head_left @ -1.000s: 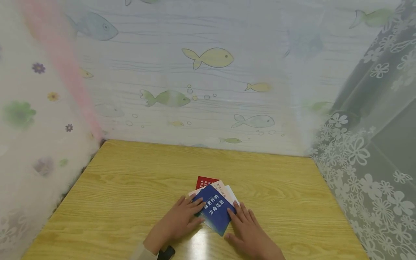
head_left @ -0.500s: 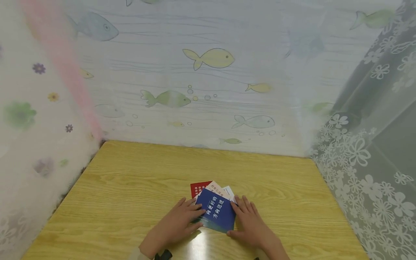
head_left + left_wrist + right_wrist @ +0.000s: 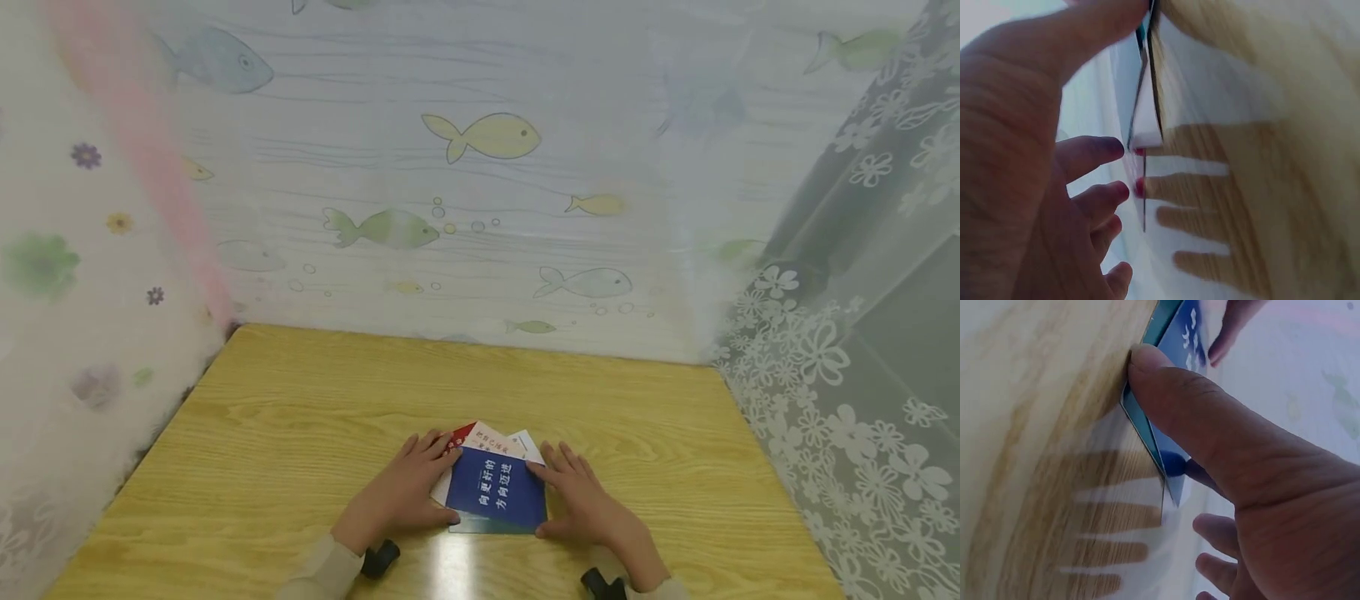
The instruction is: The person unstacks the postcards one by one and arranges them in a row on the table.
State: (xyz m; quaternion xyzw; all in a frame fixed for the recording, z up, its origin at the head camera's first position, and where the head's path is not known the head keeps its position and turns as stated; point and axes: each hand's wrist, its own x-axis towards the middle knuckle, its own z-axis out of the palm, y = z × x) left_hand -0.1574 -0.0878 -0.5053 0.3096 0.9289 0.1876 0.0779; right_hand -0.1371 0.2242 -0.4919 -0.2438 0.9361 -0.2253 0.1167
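"Rising well beyond the blue card, what's the largest thing?"

"A pale sheet printed with fish. Next in size is the wood-grained tabletop, under the blue card and stretching out on every side of it. Then there's a lace curtain with white flowers, well off to the card's right."

"And the hands?"

"One on each side of the blue card. The left hand is spread, its fingers loosely extended, with the thumb at the card's near left corner and the index fingertip at its far left corner. It touches the edges rather than clasping them. The right hand is just as open: index fingertip at the card's far right corner, thumb against the near right one."

"So where does the card itself lie?"

"On top of a fanned stack, between both hands. The right wrist view shows a teal layer directly beneath it."

"Anything smaller showing?"

"A pale pink card juts out past the blue card's far edge. A white card peeks from behind its far right corner, and a red card from behind its far left one, partly covered by fingers. Smallest is the white lettering on the blue card."
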